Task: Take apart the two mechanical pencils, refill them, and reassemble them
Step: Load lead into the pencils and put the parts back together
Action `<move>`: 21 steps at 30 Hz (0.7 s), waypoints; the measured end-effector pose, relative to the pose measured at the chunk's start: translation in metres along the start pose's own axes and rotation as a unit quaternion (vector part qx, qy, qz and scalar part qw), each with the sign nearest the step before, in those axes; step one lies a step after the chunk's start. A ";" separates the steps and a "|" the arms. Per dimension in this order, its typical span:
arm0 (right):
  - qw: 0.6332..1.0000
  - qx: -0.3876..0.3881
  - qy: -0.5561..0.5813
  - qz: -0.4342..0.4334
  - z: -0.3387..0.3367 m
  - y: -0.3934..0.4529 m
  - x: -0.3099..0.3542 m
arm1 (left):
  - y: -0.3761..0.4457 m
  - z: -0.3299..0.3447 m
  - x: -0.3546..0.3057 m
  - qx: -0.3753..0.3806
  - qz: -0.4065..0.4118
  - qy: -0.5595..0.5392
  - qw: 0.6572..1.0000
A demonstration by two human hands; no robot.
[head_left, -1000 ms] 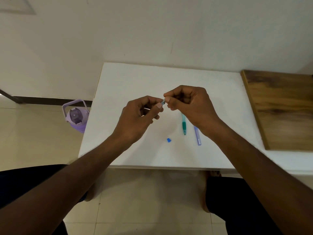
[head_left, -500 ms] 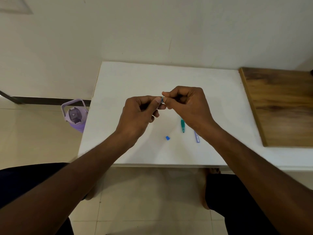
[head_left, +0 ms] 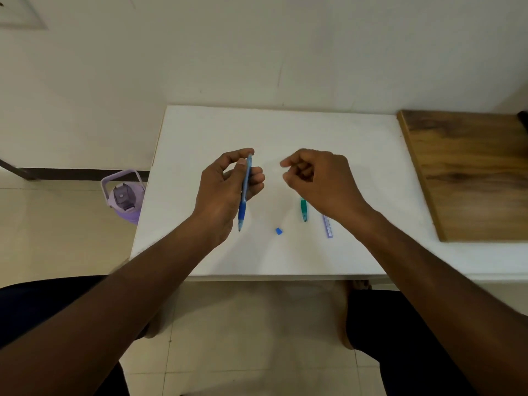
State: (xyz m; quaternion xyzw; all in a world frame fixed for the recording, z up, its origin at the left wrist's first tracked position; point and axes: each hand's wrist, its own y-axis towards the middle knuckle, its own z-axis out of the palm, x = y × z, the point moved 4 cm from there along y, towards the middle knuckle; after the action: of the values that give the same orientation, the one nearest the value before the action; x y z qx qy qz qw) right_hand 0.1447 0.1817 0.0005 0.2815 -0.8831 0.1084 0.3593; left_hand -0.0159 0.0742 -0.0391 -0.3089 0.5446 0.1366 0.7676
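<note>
My left hand grips a blue mechanical pencil by its barrel. The pencil stands nearly upright above the white table, tip down and open top end by my fingertips. My right hand hovers to the right of it, apart from the pencil, fingers curled; I see nothing between thumb and forefinger. A small blue cap lies on the table between my hands. Partly hidden under my right hand lies a green pencil, with a thin purple lead case to its right.
A wooden board lies over the table's right end. On the tiled floor left of the table stands a purple water bottle. My knees and feet are under the table's near edge.
My hands were joined at the blue pencil's top end; now they have parted. The right hand drew away to the right, and the left hand turned the pencil upright.
</note>
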 end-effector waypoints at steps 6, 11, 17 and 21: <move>0.986 0.087 -0.144 0.020 -0.001 -0.005 -0.025 | 0.006 -0.014 0.008 -0.054 -0.002 0.124 0.991; 0.976 0.075 -0.198 0.059 -0.018 -0.007 -0.049 | 0.008 -0.021 0.011 -0.057 0.017 0.136 0.989; 0.954 0.097 -0.246 0.139 -0.019 -0.015 -0.078 | 0.009 -0.015 0.011 -0.021 0.098 0.306 0.947; 0.945 0.105 -0.259 0.172 -0.014 -0.020 -0.085 | 0.013 -0.013 0.016 -0.025 0.094 0.347 0.933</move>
State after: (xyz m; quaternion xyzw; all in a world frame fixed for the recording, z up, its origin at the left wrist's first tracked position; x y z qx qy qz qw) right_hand 0.2141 0.2066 -0.0491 0.1800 -0.9642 0.1846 0.0627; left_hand -0.0268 0.0740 -0.0608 -0.3037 0.8001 0.1055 0.5065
